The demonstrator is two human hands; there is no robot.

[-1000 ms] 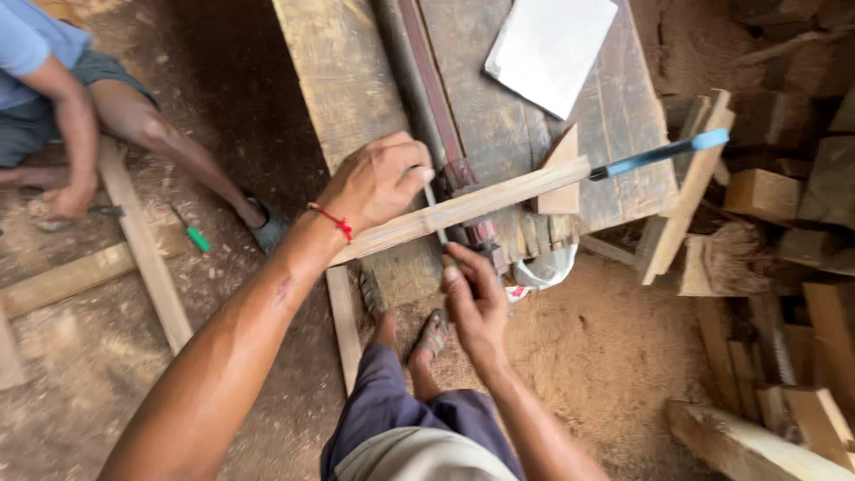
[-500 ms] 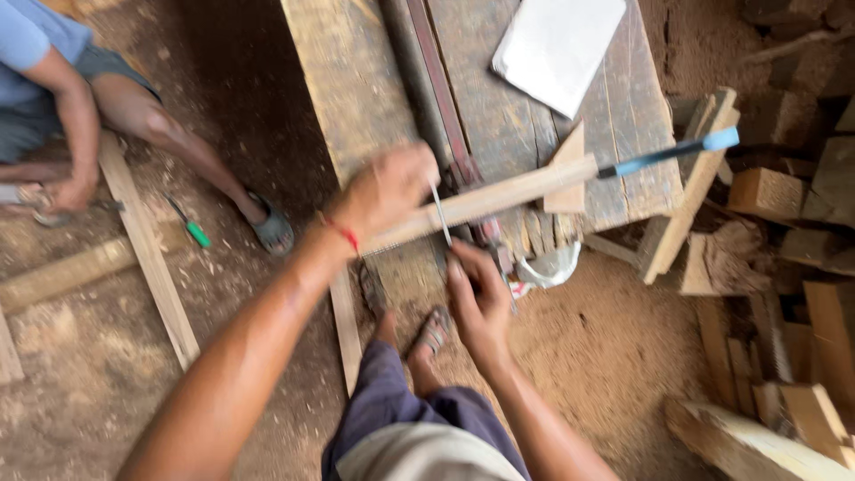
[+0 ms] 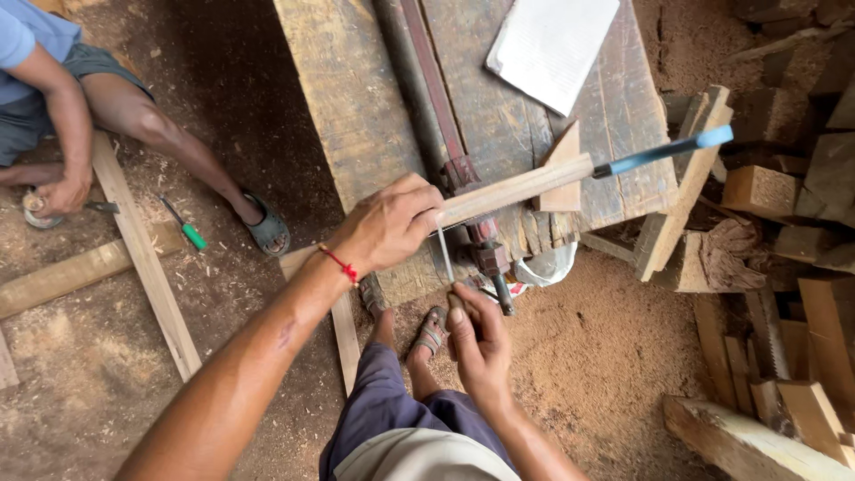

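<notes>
Worn plank workbench [image 3: 356, 107] at 12 o'clock, sawdust-covered dirt floor [image 3: 588, 356] below. Left hand [image 3: 387, 227], ctr frame, closed over long pale wooden strip [image 3: 517, 189]; strip lies across bench edge toward 2 o'clock. Right hand [image 3: 476, 343], 6 o'clock, fingers closed on thin metal saw blade [image 3: 443, 254] w/ handle, blade touching strip. White rectangular paper sheet [image 3: 552, 49] at 1 o'clock on bench.

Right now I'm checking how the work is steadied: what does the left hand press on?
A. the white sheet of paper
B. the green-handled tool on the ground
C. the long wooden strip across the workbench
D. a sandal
C: the left hand grips the long wooden strip lying across the workbench.
</notes>
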